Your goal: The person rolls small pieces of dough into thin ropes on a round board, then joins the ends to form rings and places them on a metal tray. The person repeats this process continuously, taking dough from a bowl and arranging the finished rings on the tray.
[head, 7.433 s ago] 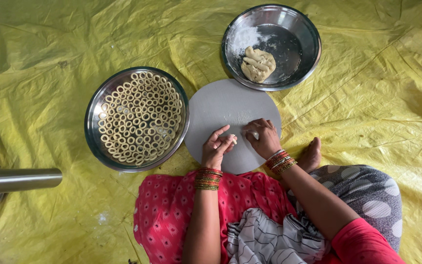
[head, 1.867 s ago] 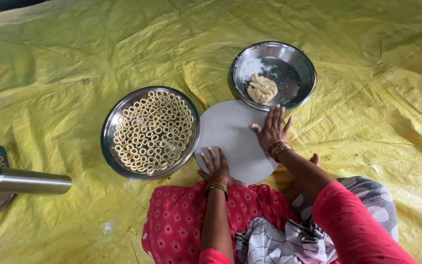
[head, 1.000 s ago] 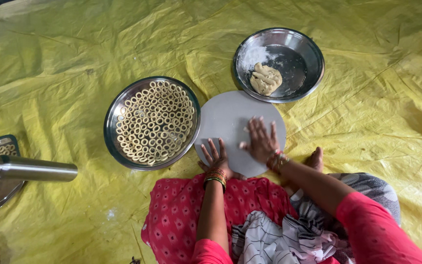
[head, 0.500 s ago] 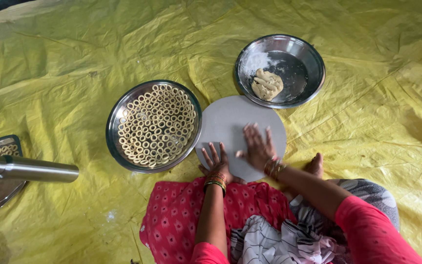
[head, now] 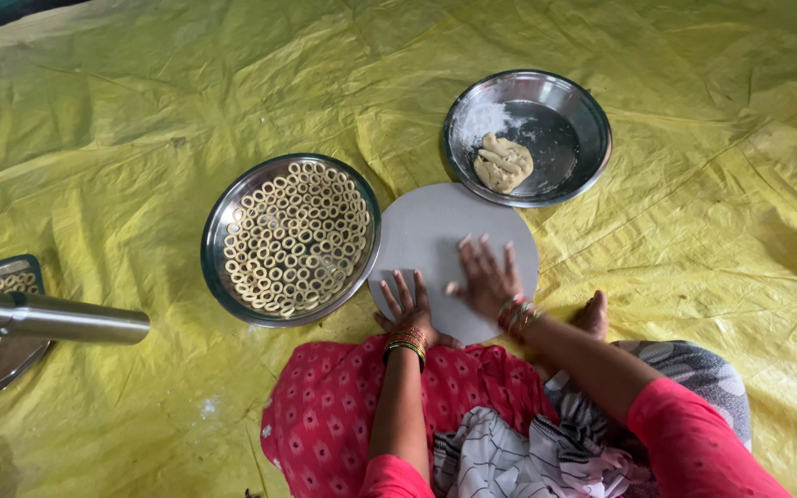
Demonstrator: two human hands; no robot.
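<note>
Yellow plastic sheeting [head: 122, 120] covers the floor, and one round grey board [head: 435, 240] lies on it just before the person's knees. Both hands rest on the board's near half: the left hand [head: 405, 307] and right hand [head: 484, 277] lie flat, fingers spread wide, gripping nothing. Left of the board sits one steel plate of dough rings [head: 290, 238]; beyond the board, one steel bowl [head: 565, 138] holds one dough lump [head: 503, 162].

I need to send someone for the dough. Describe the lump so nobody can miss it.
On the yellow sheet, two round steel plates flank the grey board under both hands. Take the farther, right-hand plate. The dough lump is its single pale, rough mass beside white flour; the other plate holds many small rings.
</note>
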